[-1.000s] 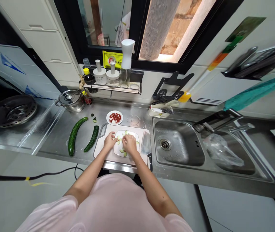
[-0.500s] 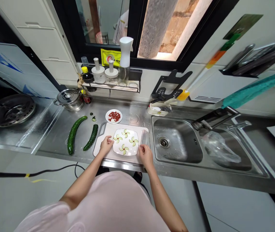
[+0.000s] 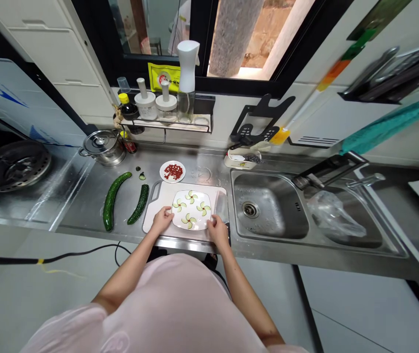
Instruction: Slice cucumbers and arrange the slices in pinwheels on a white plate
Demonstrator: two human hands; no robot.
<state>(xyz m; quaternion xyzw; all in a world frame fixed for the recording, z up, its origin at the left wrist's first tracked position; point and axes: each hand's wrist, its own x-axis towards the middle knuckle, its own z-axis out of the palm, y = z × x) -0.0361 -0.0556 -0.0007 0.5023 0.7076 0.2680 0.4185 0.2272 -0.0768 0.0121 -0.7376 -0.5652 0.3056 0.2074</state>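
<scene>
My right hand (image 3: pixel 219 231) has just come in to the plate's right rim, so both grips now flank the plate (image 3: pixel 192 210). My left hand (image 3: pixel 161 219) is at its left rim; each grip is partly closed, though I cannot tell whether either pinches it. Between them lie four fans of green slices (image 3: pixel 189 220). The board (image 3: pixel 165 191) is beneath, on the steel tabletop (image 3: pixel 84 206); cucumbers (image 3: pixel 111 201) lie left of my grips, the sink (image 3: pixel 275 211) right, a window (image 3: pixel 231 44) beyond

Bright window light, steel glare, stretched blurry edges
</scene>
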